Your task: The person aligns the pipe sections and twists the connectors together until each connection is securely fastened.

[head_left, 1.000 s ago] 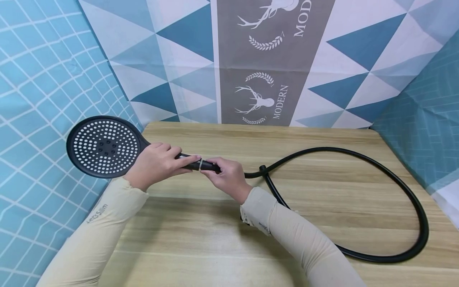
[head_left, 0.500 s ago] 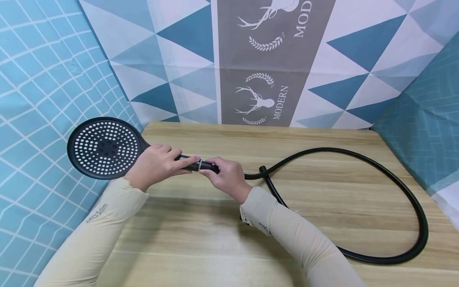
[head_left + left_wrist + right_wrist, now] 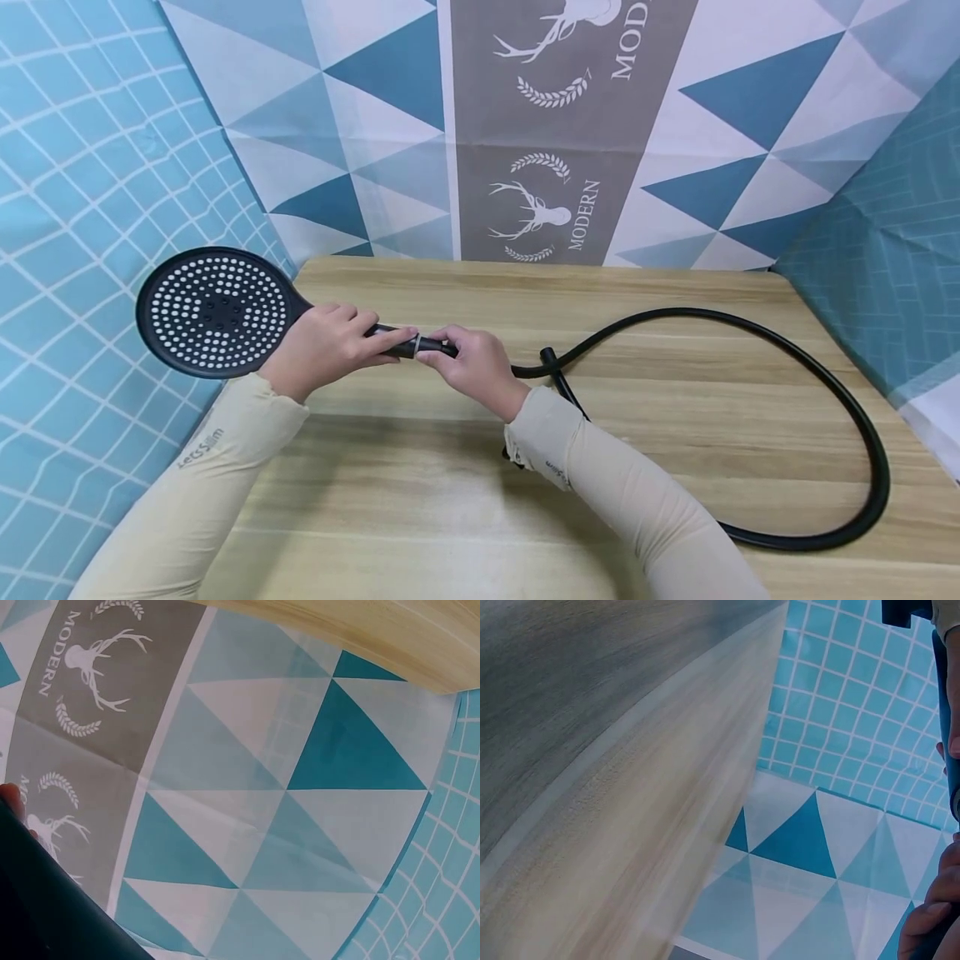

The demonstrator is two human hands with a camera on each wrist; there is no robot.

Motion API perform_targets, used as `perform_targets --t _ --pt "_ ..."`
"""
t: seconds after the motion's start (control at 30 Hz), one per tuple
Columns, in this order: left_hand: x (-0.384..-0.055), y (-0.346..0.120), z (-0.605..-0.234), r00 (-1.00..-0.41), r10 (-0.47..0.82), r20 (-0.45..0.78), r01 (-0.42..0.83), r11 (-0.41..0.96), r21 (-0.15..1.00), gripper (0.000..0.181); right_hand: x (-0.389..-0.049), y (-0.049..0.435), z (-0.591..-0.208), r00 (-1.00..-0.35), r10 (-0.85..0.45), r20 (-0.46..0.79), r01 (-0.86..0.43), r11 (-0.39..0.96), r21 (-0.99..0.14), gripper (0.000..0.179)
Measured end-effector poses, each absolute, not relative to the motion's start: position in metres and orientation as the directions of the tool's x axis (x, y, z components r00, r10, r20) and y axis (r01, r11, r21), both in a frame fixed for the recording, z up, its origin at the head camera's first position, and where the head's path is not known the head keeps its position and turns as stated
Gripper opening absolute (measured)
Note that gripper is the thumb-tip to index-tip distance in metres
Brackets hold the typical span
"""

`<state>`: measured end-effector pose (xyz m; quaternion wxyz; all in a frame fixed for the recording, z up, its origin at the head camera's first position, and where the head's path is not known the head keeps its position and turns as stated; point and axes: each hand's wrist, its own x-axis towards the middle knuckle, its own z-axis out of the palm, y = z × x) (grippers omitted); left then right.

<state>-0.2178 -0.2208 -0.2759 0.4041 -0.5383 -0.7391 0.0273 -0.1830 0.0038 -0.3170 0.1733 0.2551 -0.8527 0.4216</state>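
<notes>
A black round shower head (image 3: 217, 312) with white nozzles faces up at the left of the head view, above the table. My left hand (image 3: 326, 346) grips its handle (image 3: 393, 340) just below the head. At the handle's lower end, beyond a thin silvery ring, my right hand (image 3: 480, 367) pinches the black hose connector (image 3: 438, 346) between thumb and fingers. From there the black hose (image 3: 690, 312) runs out in a wide loop. In the right wrist view, the right hand's fingers (image 3: 937, 907) show at the edge. A dark form (image 3: 52, 900) fills the left wrist view's corner.
The wooden table (image 3: 420, 517) lies under both arms. A free-looking hose end (image 3: 548, 355) lies by the crossing of the loop, right of the right hand. Patterned sheeting (image 3: 555, 167) stands behind the table, with blue tiled sheeting (image 3: 75, 208) close at the left.
The view has shifted slightly. My right forearm has turned a little to the right, while both hands keep their holds on the handle and connector.
</notes>
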Motion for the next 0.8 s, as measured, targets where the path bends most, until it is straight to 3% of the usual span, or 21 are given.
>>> perform_targets --t 0.17,0.33,0.47,0.63,0.8 --pt "-0.2174 -0.2211 -0.2751 -0.096 0.816 0.571 0.778 0.419 -0.469 0.045 -0.1847 0.0052 -0.3180 -0.767 -0.324 0.553 -0.629 0.551 -0.549 0.025" --pt "-0.2160 -0.2225 -0.2727 -0.099 0.811 0.577 0.771 0.429 -0.470 0.046 -0.1883 0.0050 -0.3211 -0.594 -0.400 0.698 -0.714 0.661 -0.228 0.032" --pt "-0.2160 -0.2233 -0.2727 -0.101 0.810 0.577 0.773 0.429 -0.467 0.045 -0.1896 0.0040 -0.3227 -0.465 -0.442 0.767 -0.692 0.722 -0.003 0.027" --pt "-0.2172 -0.2237 -0.2748 -0.116 0.808 0.577 0.781 0.434 -0.450 0.045 -0.1906 0.0032 -0.3230 -0.332 -0.512 0.792 -0.651 0.732 0.201 0.024" --pt "-0.2173 -0.2244 -0.2757 -0.127 0.809 0.574 0.778 0.440 -0.448 0.047 -0.1920 0.0008 -0.3219 -0.325 -0.541 0.776 -0.639 0.731 0.242 0.024"
